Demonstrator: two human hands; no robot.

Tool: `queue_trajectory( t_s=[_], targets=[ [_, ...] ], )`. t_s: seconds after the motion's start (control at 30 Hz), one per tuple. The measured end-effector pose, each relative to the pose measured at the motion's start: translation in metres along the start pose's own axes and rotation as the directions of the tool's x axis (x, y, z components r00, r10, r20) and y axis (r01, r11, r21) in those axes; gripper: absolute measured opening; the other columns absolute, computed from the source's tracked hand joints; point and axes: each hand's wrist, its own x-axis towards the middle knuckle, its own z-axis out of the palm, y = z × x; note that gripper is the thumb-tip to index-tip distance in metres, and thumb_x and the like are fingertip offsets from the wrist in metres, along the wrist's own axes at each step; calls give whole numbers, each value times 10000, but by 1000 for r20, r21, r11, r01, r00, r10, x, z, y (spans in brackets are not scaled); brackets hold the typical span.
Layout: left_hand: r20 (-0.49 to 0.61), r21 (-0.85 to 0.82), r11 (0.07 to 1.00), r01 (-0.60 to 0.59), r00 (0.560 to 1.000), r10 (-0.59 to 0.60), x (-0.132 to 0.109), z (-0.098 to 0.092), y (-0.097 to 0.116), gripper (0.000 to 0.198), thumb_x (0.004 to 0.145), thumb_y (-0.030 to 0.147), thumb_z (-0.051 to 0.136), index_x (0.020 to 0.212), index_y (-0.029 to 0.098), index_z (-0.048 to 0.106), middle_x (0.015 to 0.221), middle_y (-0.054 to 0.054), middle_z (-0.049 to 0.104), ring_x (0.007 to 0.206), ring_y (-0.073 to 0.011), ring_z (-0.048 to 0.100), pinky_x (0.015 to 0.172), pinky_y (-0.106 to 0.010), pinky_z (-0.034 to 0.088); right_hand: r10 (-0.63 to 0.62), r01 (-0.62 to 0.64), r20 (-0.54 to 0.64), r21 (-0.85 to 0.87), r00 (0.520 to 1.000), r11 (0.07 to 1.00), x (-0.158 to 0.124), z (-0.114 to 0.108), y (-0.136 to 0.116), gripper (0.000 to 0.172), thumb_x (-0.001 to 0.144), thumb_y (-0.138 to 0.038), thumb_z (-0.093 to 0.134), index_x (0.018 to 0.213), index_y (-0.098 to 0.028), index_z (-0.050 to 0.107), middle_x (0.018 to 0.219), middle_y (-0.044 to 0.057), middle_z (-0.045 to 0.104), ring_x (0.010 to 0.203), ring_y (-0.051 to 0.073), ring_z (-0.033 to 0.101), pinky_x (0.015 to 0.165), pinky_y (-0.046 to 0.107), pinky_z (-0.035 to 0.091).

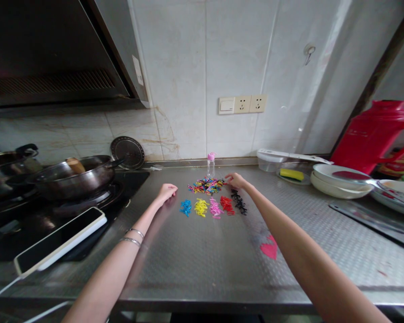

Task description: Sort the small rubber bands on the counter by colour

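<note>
My left hand (168, 190) rests on the steel counter, left of the piles, its fingers curled in and no object showing in them. At the right edge of a mixed pile of small coloured bands (206, 185) is my right hand (234, 180), fingers pinched together; anything between them is too small to make out. In front of that pile lie sorted heaps: blue bands (186, 207), yellow bands (201, 207), pink bands (215, 208), red bands (226, 205) and black bands (239, 202). Behind the mixed pile stands a clear bottle with a pink top (211, 164).
Left are a gas hob with a steel pan (77, 179) and a phone (60, 240) with a white cable. To the right stand a sponge on a dish (291, 175), stacked bowls (338, 186), a cleaver-like blade (370, 224) and a red thermos jug (370, 139).
</note>
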Motion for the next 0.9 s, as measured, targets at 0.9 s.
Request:
queue_trajectory(
  t_s=[0.9],
  targets=[
    [-16, -38, 999, -25, 1000, 24, -5, -1, 3, 212, 696, 236, 491, 776, 107, 639, 487, 24, 504, 355, -45, 346, 350, -161, 222, -68, 67, -3, -132, 998, 989, -6, -19, 5, 379, 682, -58, 507, 1044, -136, 589, 780, 46, 653, 645, 104, 554, 565, 160, 382]
  ],
)
